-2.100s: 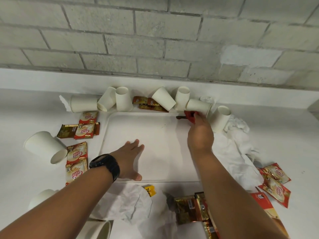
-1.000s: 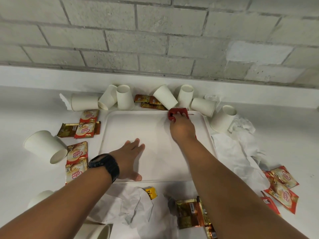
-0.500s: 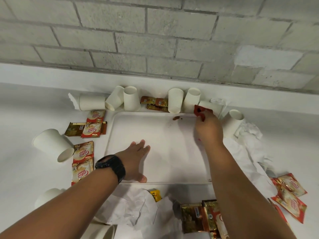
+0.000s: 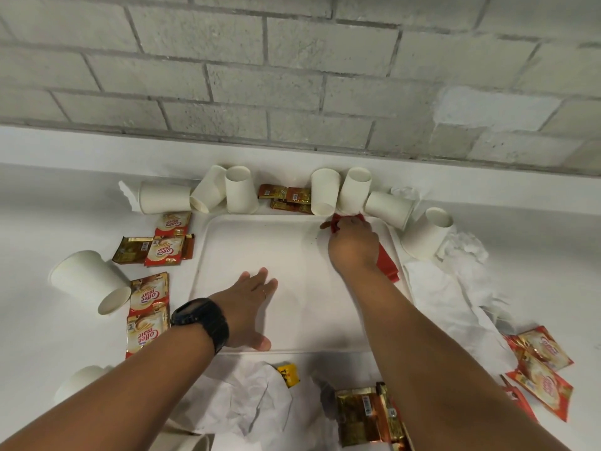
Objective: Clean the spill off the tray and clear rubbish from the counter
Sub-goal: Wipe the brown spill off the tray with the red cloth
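Observation:
A white tray [image 4: 247, 236] lies flat on the white counter. My left hand [image 4: 248, 307] rests flat on the tray's near left part, fingers spread, a black watch on the wrist. My right hand [image 4: 353, 247] presses a red cloth [image 4: 385, 262] against the tray's far edge, right of centre. A small brown spill [image 4: 323, 226] shows just left of the cloth. Several white paper cups [image 4: 239, 190] stand and lie along the tray's far edge.
Coffee creamer sachets [image 4: 149, 296] lie left of the tray, others at the right [image 4: 541, 369] and front [image 4: 364, 415]. Crumpled white paper [image 4: 247, 395] sits in front, more at the right [image 4: 455, 288]. A tipped cup [image 4: 89, 281] lies left. A block wall rises behind.
My right hand has swept the red cloth left and right along the tray's far edge and now sits at the brown spot. My left hand has stayed in place.

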